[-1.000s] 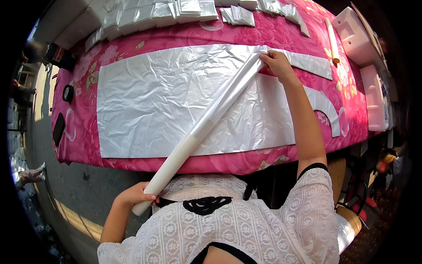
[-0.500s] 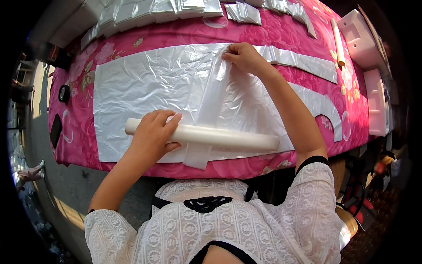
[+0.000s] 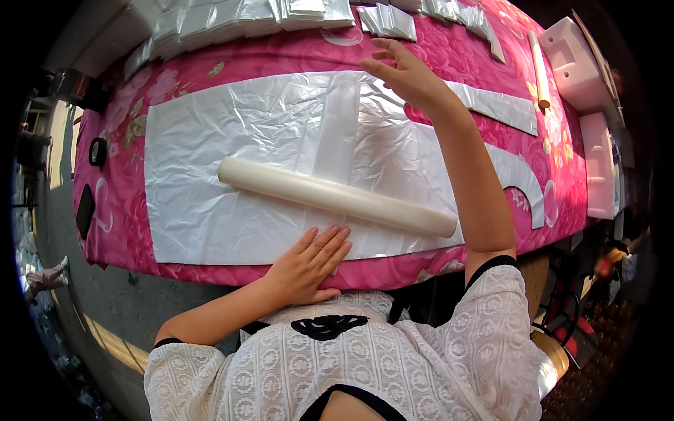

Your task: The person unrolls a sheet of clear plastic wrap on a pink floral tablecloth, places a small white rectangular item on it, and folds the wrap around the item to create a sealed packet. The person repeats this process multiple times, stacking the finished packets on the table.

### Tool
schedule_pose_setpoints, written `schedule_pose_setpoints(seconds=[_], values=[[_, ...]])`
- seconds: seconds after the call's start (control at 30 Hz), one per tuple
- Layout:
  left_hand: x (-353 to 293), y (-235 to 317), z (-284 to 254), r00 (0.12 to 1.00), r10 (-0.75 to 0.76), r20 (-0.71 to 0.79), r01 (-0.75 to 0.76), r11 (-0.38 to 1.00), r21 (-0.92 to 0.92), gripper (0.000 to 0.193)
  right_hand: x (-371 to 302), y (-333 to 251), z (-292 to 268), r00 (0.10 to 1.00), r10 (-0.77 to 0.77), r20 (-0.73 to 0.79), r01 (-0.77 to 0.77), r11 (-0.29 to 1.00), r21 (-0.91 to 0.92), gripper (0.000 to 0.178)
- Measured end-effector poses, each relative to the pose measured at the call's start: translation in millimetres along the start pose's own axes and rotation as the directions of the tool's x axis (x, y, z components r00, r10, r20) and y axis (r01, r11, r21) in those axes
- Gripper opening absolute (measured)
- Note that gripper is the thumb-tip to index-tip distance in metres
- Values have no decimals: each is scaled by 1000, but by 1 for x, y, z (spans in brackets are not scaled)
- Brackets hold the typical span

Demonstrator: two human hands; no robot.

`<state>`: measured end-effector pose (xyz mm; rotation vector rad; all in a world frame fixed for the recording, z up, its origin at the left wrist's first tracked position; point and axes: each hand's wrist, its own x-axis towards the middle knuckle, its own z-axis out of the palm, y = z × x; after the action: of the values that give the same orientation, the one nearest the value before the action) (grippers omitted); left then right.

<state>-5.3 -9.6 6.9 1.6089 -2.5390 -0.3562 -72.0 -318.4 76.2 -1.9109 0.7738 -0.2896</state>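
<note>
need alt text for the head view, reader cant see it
A white roll lies slantwise across a white plastic carrier bag on a pink floral tablecloth. The person's left hand lies at the bag's near edge, the right hand open near its far edge.

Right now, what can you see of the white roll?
The white roll is a long, smooth cylinder with a sheen, possibly wound plastic film. It lies at a slant on the crinkled silvery sheet, left end farther away than the right. A flat strip meets its far side. The left hand and right hand are both off it.
</note>
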Motion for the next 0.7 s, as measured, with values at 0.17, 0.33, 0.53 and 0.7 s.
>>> schedule_pose_setpoints(seconds=[0.17, 0.33, 0.53, 0.7], values=[[2, 1, 2, 999, 16, -27, -16, 1000, 26, 83, -135, 1, 68, 949, -217, 230, 301, 845, -442, 47], [0, 4, 2, 1000, -10, -3, 10, 999, 33, 84, -147, 32, 60, 930, -368, -15, 287, 748, -599, 50], [2, 6, 4, 999, -13, -40, 14, 1000, 23, 84, -134, 63, -12, 892, -321, -317, 64, 786, -615, 46], [1, 23, 11, 995, -93, -42, 93, 996, 1, 78, -169, 30, 52, 884, -429, 187, 464, 746, -478, 51]])
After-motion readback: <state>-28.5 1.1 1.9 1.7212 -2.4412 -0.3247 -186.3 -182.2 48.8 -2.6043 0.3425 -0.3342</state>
